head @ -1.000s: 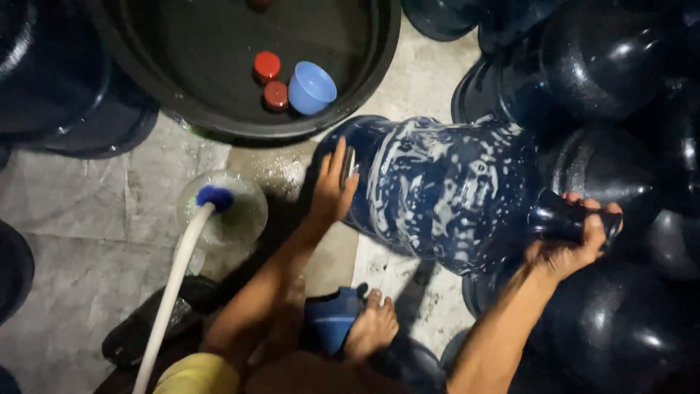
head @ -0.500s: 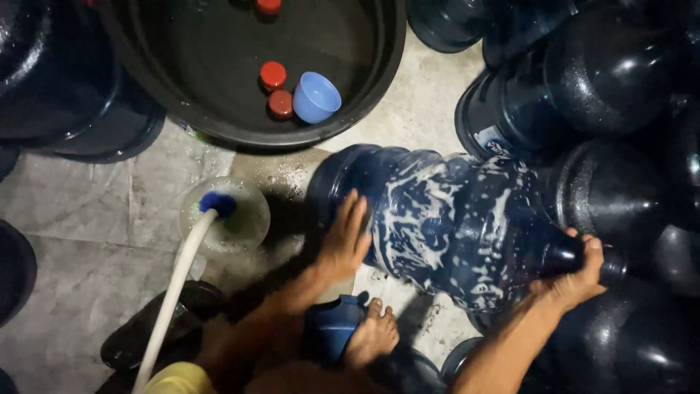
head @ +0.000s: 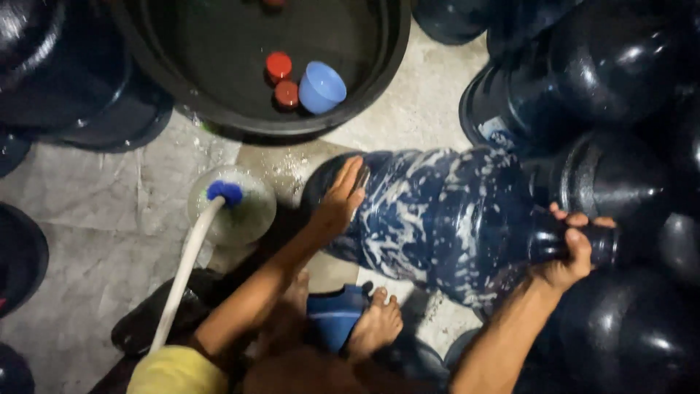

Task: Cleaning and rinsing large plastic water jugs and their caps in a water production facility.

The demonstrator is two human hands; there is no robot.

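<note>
Fingers (head: 580, 241) gripping one soapy jug's (head: 437, 219) neck, two red caps (head: 282, 79), one blue cup (head: 321, 87)

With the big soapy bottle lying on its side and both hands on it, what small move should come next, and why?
Probably roll the soapy blue bottle a little further. It lies on its side, foam streaking its wall. The left hand rests flat near its base and the right hand grips its neck, so both are placed to turn it. A small turn would likely carry the foam over the wall.
</note>
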